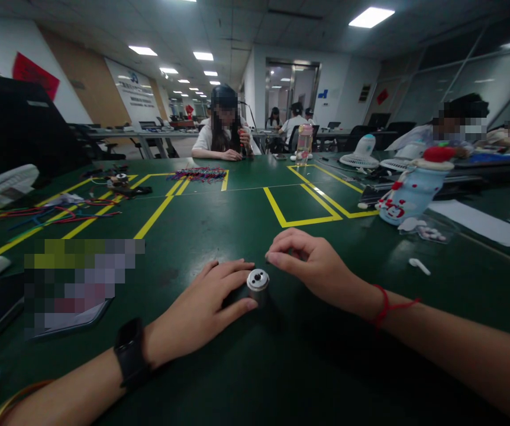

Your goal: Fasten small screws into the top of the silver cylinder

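A small silver metal cylinder (258, 283), perhaps a motor, stands upright on the dark green table in front of me. Its round top face has small dark holes around a centre. My left hand (213, 299) lies low at its left side, thumb and index finger against it, the other fingers stretched out. Just to the right and beyond the cylinder is my right hand (302, 257), apart from it. Its fingers are curled, and thumb and index fingertips come together; anything between them is too small or hidden to make out.
Yellow tape (312, 222) marks the table. A blue bottle (419, 189), a white earbud (419, 266) and small fans (360, 155) are on the right. Left are wires (66, 213) and a dark monitor (15, 118). Opposite sits a person (223, 130) by a wire bundle (202, 174).
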Tool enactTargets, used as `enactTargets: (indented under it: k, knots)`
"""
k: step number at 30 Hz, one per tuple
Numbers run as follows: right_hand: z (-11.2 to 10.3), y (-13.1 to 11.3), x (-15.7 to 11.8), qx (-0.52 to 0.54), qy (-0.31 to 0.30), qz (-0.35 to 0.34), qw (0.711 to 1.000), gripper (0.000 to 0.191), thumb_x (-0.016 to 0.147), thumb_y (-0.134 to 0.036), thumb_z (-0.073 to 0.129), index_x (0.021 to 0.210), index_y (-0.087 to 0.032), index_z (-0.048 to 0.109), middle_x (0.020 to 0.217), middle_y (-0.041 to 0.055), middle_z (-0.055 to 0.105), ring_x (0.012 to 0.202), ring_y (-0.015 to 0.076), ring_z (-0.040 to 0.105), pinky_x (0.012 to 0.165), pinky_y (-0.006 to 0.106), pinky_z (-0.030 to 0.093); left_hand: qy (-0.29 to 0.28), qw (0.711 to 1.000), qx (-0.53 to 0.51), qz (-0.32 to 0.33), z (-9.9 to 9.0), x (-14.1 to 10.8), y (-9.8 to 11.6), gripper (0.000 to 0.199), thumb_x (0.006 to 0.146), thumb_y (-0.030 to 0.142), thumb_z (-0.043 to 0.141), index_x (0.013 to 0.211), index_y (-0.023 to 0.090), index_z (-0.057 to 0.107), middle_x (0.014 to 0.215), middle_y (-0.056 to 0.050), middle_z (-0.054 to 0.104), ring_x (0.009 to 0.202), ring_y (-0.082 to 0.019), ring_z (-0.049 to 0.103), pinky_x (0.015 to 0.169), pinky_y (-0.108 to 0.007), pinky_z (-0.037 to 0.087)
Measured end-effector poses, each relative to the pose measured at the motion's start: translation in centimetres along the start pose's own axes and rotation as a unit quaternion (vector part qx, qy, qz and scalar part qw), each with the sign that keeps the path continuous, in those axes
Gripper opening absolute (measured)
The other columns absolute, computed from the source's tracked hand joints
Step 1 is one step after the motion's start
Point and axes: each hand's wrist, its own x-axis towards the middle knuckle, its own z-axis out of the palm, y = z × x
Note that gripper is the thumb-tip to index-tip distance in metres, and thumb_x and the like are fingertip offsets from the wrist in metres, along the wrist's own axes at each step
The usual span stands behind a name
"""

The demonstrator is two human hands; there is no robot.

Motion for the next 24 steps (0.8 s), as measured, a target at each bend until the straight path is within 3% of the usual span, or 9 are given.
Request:
enactTargets:
  k: [2,7,12,15,18,21,24]
  knots:
    - [-0.8,0.5,-0.3,-0.010,-0.027,0.015,0.999,0.012,0.087,-0.028,0.061,0.085,-0.019,0.067,0.091,0.0028,0.063,0.086,0.0146,0.059,0.078,0.029,0.046,-0.005,1.000,-0.003,-0.004,-0.1,0.0,0.0,0.037,0.094,0.044,0.050,0.129,0.032,0.049,0.142,-0.002,0.045,0.130,-0.025,0.040,0.111,-0.051,0.023]
    - [-2.1,1.9,-0.9,-0.083,-0.207,0.018,0.975,0.014,0.085,-0.031,0.064,0.088,-0.019,0.070,0.100,0.0045,0.062,0.096,0.0170,0.056,0.089,0.033,0.043,-0.019,1.000,0.001,-0.011,-0.2,0.0,0.1,0.037,0.094,0.044,0.049,0.130,0.033,0.048,0.143,-0.001,0.045,0.132,-0.024,0.037,0.111,-0.050,0.023]
    - [-2.2,2.1,-0.9,-0.111,-0.244,0.002,0.963,0.016,0.086,-0.032,0.063,0.092,-0.020,0.072,0.105,0.0051,0.062,0.102,0.0187,0.053,0.093,0.035,0.039,-0.023,1.000,0.009,-0.014,-0.2,0.0,0.1,0.038,0.095,0.045,0.048,0.131,0.034,0.046,0.143,-0.001,0.044,0.132,-0.023,0.037,0.112,-0.050,0.022]
    - [-2.2,2.2,-0.8,-0.069,-0.219,0.027,0.973,0.016,0.086,-0.031,0.062,0.093,-0.019,0.071,0.102,0.0049,0.064,0.097,0.0177,0.057,0.089,0.033,0.042,-0.023,1.000,0.011,-0.016,-0.1,0.0,0.0,0.039,0.095,0.047,0.047,0.131,0.035,0.045,0.144,0.000,0.043,0.133,-0.023,0.036,0.112,-0.052,0.020]
    - [-2.3,2.9,-0.6,0.000,-0.111,0.115,0.987,0.021,0.086,-0.034,0.061,0.095,-0.018,0.069,0.092,0.0043,0.067,0.083,0.0161,0.060,0.076,0.030,0.046,-0.023,1.000,0.009,-0.018,-0.1,0.0,-0.1,0.040,0.095,0.047,0.047,0.133,0.036,0.043,0.145,0.001,0.043,0.134,-0.023,0.036,0.112,-0.052,0.019]
    - [-2.2,4.0,-0.4,0.044,0.003,0.181,0.982,0.023,0.083,-0.036,0.062,0.089,-0.015,0.068,0.079,0.0028,0.066,0.073,0.0144,0.059,0.067,0.028,0.045,-0.021,1.000,0.007,-0.015,-0.1,-0.1,-0.2,0.040,0.095,0.047,0.047,0.133,0.036,0.043,0.145,0.002,0.043,0.134,-0.023,0.036,0.113,-0.052,0.019]
    - [-2.1,4.7,-0.1,0.067,0.038,0.198,0.977,0.023,0.081,-0.036,0.063,0.086,-0.014,0.068,0.072,0.0014,0.063,0.066,0.0128,0.056,0.063,0.027,0.044,-0.021,1.000,0.007,-0.013,-0.1,0.0,-0.2,0.040,0.095,0.047,0.047,0.133,0.036,0.044,0.144,0.002,0.043,0.133,-0.024,0.037,0.113,-0.053,0.019]
